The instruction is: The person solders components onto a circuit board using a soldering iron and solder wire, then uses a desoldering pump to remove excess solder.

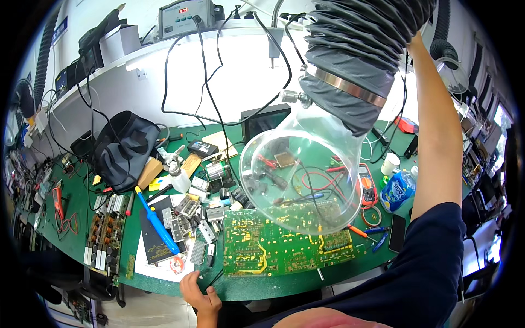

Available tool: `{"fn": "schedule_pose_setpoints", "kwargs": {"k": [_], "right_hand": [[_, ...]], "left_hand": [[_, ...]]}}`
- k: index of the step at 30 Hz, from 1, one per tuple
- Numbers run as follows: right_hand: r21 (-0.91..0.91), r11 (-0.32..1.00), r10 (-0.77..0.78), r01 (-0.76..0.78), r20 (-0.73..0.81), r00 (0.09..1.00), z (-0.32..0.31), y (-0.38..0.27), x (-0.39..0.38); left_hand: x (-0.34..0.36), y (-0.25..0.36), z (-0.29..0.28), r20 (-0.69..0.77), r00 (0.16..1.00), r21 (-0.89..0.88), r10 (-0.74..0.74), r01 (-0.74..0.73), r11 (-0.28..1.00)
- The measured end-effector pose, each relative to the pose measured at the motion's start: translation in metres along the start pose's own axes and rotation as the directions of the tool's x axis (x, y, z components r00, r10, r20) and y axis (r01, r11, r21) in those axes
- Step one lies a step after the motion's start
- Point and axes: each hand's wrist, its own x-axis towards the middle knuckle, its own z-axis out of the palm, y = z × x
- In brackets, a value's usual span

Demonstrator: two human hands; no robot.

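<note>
My left hand (pixel 200 292) is at the front edge of the green table, its fingers loosely bent and apart, with nothing seen in it. A thin black cable lies beside it. My right arm (pixel 437 131) reaches up at the right to a grey ribbed fume hose (pixel 355 71); the hand itself is hidden behind the hose. A clear funnel hood (pixel 298 183) on the hose's lower end hangs over a large green circuit board (pixel 279 249), partly covering it from view. Left of the board lie several metal-cased parts (pixel 186 218) and a blue desoldering pump (pixel 158 224).
A red multimeter (pixel 367 186), a roll of tape (pixel 372 216), a blue refill pouch (pixel 398 191) and a phone (pixel 397 234) are at the right. A black bag (pixel 126 147) stands back left, near a populated board (pixel 104 235). A soldering station (pixel 186 17) is on the shelf, its cables hanging down.
</note>
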Motion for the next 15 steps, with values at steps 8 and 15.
{"fn": "schedule_pose_setpoints", "kwargs": {"k": [8, 15], "right_hand": [[-0.435, 0.840, -0.375, 0.323, -0.035, 0.926, -0.009, 0.003, 0.003], [-0.266, 0.832, -0.506, 0.486, -0.006, 0.863, 0.020, -0.015, -0.108]], "left_hand": [[0.000, 0.006, 0.017, 0.006, 1.000, -0.002, 0.009, -0.009, 1.000], [0.011, 0.014, -0.008, 0.004, 1.000, 0.128, 0.026, -0.027, 0.991]]}}
